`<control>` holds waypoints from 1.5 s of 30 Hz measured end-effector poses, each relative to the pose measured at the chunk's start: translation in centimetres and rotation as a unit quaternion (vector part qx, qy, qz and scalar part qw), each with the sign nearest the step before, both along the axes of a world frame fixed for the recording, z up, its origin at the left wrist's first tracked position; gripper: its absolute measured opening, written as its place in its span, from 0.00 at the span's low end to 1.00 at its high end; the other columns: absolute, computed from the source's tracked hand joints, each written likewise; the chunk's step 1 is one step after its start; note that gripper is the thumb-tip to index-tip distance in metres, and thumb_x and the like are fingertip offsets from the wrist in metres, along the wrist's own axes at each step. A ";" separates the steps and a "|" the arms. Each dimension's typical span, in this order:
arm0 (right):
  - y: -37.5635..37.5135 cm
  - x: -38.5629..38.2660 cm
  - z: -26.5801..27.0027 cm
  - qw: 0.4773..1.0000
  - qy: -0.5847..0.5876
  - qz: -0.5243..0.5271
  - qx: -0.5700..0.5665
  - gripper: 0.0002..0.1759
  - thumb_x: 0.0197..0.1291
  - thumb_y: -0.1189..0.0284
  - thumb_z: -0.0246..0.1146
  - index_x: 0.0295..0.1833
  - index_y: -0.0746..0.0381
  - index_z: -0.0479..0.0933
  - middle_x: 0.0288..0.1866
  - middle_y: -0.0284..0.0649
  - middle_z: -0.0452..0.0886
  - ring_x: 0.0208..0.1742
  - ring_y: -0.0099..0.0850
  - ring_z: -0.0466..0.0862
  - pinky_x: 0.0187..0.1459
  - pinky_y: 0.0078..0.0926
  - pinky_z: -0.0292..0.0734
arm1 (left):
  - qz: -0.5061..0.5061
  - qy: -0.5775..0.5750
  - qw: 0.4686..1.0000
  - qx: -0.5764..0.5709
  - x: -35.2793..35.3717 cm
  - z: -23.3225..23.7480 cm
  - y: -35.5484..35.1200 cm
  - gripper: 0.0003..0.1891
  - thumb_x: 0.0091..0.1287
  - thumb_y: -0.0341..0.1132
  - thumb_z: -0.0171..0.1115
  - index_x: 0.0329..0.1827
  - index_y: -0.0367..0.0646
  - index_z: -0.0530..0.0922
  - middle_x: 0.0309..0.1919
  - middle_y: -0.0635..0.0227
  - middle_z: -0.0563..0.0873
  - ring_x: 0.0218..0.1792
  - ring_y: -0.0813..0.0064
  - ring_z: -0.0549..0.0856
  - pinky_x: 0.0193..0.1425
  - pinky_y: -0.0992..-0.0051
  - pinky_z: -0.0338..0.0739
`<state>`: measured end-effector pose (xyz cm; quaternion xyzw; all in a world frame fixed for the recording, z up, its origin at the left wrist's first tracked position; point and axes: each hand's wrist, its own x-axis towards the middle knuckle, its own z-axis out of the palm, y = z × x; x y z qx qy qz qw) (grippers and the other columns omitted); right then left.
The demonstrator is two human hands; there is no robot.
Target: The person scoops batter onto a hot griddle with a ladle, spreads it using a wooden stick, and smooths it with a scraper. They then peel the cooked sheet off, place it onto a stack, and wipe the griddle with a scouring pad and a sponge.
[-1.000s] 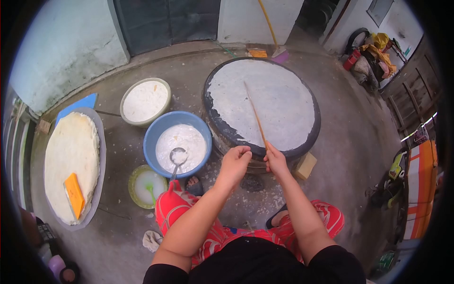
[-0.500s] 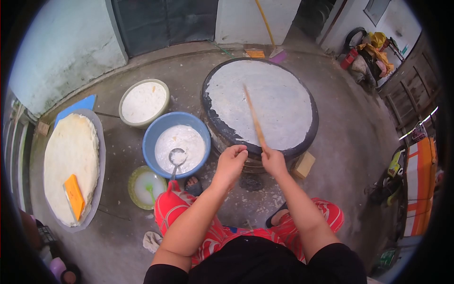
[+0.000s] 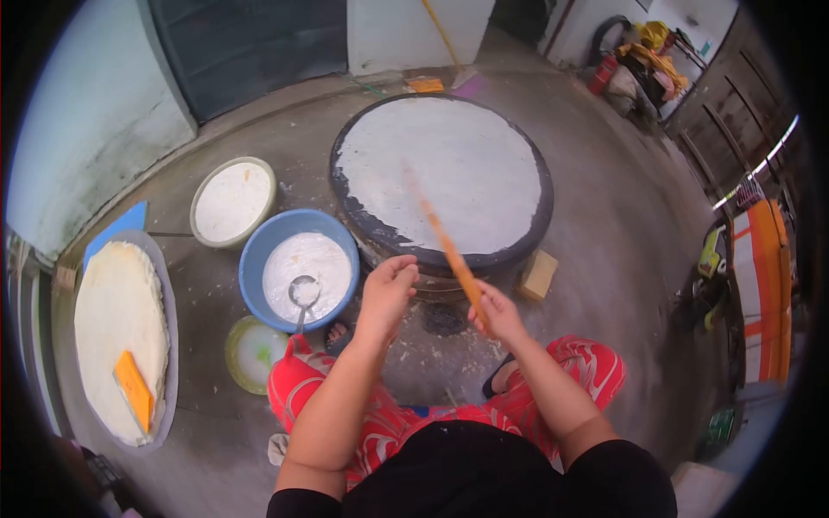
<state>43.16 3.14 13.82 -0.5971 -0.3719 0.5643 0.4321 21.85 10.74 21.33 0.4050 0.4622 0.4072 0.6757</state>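
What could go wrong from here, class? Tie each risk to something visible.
The wooden spreader in the right hand extends over the thin pale layer; a dipping tip might gouge it.

The bare left hand is near the dark rim of the round griddle; if that is hot, it could burn.

The ladle leans out of the blue basin towards the left knee; a bump might spill batter.

Cannot read any words, any numbers, any labels, any brand names or any signs here, not even one little letter, not on the big things and not on the small ones.
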 end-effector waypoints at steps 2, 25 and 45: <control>0.1 1.5 -0.1 0.995 0.030 -0.099 0.006 0.21 0.69 0.68 0.41 0.67 0.57 0.58 0.28 0.36 0.74 0.19 0.20 0.69 0.19 0.16 0.66 | -0.003 -0.004 1.000 -0.005 0.0 -0.1 -0.1 0.15 0.64 0.33 0.54 0.50 0.34 0.73 0.38 0.68 0.79 0.37 0.82 0.78 0.39 0.81 0.73; 10.7 8.0 0.7 0.986 0.016 -0.163 0.006 0.20 0.68 0.72 0.37 0.62 0.62 0.63 0.31 0.42 0.76 0.19 0.23 0.69 0.19 0.20 0.69 | -0.004 0.018 1.000 -0.023 0.6 0.1 0.0 0.16 0.63 0.33 0.53 0.52 0.34 0.73 0.41 0.68 0.79 0.39 0.81 0.78 0.40 0.81 0.73; 18.8 9.9 2.0 0.736 -0.667 -0.041 -0.107 0.16 0.62 0.67 0.48 0.48 0.61 0.77 0.41 0.52 0.80 0.45 0.44 0.80 0.46 0.39 0.74 | 0.005 0.008 0.999 -0.033 1.7 -0.5 0.3 0.17 0.62 0.34 0.56 0.52 0.34 0.73 0.38 0.67 0.80 0.38 0.82 0.77 0.41 0.82 0.71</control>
